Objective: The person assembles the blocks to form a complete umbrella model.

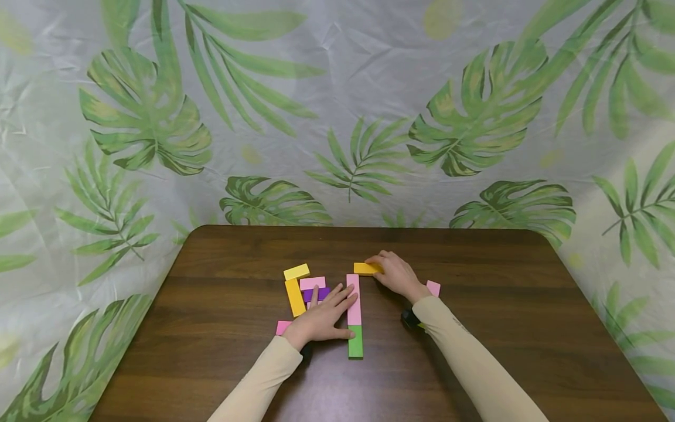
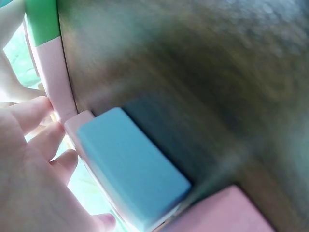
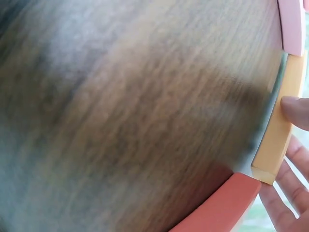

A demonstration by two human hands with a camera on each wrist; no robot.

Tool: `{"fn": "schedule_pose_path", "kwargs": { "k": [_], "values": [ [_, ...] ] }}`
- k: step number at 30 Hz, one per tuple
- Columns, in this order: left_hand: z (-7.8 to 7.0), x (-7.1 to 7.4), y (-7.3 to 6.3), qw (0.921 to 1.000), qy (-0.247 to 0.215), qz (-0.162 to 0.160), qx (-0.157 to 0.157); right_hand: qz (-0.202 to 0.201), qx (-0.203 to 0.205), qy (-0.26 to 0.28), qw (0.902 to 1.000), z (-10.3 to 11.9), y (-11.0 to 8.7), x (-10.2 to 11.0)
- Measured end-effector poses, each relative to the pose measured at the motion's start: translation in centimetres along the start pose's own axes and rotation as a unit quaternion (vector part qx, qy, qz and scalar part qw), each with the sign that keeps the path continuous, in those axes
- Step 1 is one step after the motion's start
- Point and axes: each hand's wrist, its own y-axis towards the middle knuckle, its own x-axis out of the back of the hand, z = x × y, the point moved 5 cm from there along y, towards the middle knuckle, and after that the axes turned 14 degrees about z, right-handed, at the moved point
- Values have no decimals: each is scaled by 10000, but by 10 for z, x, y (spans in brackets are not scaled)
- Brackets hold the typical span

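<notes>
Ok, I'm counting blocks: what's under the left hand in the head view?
The left hand partly overlaps a purple block and the pink-and-green row, whose uncovered parts show. Whatever lies beneath its palm is hidden there, so I can't count it.

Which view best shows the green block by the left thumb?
The head view: the green block shows almost whole, with only the left hand overlapping a corner. The left wrist view crops it at the top edge; the right wrist view misses it.

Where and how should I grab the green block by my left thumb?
I'd pinch the green block by its long sides, near end, coming from your side: it lies flat, its far end meets the pink block, its near end is free.
</notes>
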Motion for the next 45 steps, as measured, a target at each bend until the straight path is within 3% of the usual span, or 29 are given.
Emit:
{"fn": "schedule_pose_path", "kwargs": {
  "k": [11,35,40,45],
  "values": [
    [-1,0,0,9999,-11,95,102,92,60,33,9999,-2,-1,-4],
    [-8,-3,-4,10000,-10,-10,2,433,78,14,9990,-2,-5,-4],
    [-4,-1,-9,9997,-160,-193,-69,454,131,16,9989,-3,-5,-5],
    [9,5,-24,9975,-450,-529,-95,458,152,51,9988,-5,-5,-5]
  ]
}}
